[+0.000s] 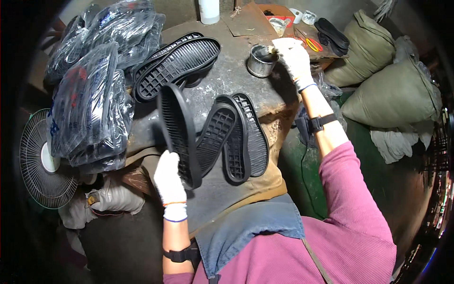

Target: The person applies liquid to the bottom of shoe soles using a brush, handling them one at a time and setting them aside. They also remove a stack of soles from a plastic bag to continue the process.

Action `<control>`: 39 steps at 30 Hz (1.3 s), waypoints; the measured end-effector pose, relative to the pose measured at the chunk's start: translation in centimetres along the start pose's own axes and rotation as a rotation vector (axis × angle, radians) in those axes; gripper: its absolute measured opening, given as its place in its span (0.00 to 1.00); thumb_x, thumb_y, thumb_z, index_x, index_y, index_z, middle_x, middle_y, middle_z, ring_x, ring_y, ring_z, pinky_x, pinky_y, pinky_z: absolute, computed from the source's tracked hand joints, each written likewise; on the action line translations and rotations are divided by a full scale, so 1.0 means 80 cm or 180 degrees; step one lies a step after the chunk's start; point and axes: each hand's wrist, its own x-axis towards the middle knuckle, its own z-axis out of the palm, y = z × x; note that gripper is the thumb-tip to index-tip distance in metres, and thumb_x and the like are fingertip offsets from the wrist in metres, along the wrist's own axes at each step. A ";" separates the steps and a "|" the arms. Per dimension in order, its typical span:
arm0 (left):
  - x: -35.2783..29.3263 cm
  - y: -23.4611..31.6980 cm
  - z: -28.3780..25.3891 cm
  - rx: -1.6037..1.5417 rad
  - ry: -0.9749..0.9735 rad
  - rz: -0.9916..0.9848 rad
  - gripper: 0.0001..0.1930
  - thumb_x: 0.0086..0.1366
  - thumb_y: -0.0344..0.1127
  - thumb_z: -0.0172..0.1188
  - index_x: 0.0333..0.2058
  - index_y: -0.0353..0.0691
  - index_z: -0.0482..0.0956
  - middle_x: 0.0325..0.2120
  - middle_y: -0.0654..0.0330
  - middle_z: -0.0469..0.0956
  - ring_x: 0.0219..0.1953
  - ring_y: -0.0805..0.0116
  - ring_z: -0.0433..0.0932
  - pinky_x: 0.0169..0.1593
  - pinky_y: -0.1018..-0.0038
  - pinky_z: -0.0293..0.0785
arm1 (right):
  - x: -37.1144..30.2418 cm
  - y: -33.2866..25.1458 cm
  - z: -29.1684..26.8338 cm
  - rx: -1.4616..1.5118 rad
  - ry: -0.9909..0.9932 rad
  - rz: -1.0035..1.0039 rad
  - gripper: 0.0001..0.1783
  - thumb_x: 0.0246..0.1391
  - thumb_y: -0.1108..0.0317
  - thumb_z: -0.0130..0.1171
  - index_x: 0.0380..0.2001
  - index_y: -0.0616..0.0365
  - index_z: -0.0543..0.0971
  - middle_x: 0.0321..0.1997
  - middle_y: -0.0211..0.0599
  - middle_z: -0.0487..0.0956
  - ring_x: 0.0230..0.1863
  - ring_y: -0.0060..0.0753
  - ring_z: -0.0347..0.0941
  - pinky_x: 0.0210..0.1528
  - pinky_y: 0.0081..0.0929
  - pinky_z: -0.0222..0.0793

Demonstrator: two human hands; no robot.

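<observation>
A black rubber shoe sole (189, 137) is tipped up on its side in my left hand (169, 182), which wears a white glove and grips its lower end. At the upper right, my gloved right hand (294, 59) is closed beside the rim of a metal can (259, 70). It holds what looks like a small brush (273, 49), its pale tip over the can and most of it hidden by the fingers. In front of me, several more soles (235, 163) lie overlapping, ribbed and gridded faces up. Farther back sits another group of black soles (182, 66).
Plastic-wrapped bundles (90, 109) are piled at the left, above a fan (47, 158). Orange-handled scissors (312, 45), a white container (209, 12) and black insole-like pieces (332, 37) are at the back of the worktable (227, 57). Full green sacks (392, 94) stand at right.
</observation>
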 end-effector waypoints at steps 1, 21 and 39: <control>0.005 0.017 -0.003 0.0031 0.0005 0.0125 0.24 0.71 0.34 0.64 0.60 0.23 0.75 0.54 0.52 0.81 0.54 0.66 0.79 0.60 0.71 0.73 | 0.006 0.023 -0.011 -0.1497 0.0038 -0.1379 0.13 0.64 0.60 0.58 0.43 0.52 0.88 0.47 0.39 0.86 0.48 0.39 0.82 0.53 0.35 0.76; -0.002 0.162 0.037 -0.5189 -0.3314 -0.0857 0.45 0.73 0.70 0.45 0.76 0.44 0.53 0.75 0.49 0.57 0.69 0.42 0.67 0.55 0.39 0.72 | -0.034 -0.100 -0.030 0.1696 0.0008 0.0485 0.12 0.66 0.73 0.55 0.48 0.62 0.84 0.37 0.29 0.82 0.37 0.20 0.75 0.44 0.21 0.74; -0.015 0.098 0.000 -0.4229 -0.3173 -0.2623 0.42 0.76 0.67 0.39 0.74 0.38 0.56 0.71 0.38 0.60 0.56 0.21 0.75 0.48 0.22 0.76 | -0.115 -0.290 0.010 0.2515 -0.1287 0.0567 0.13 0.66 0.66 0.58 0.47 0.55 0.86 0.46 0.35 0.86 0.45 0.32 0.83 0.51 0.28 0.77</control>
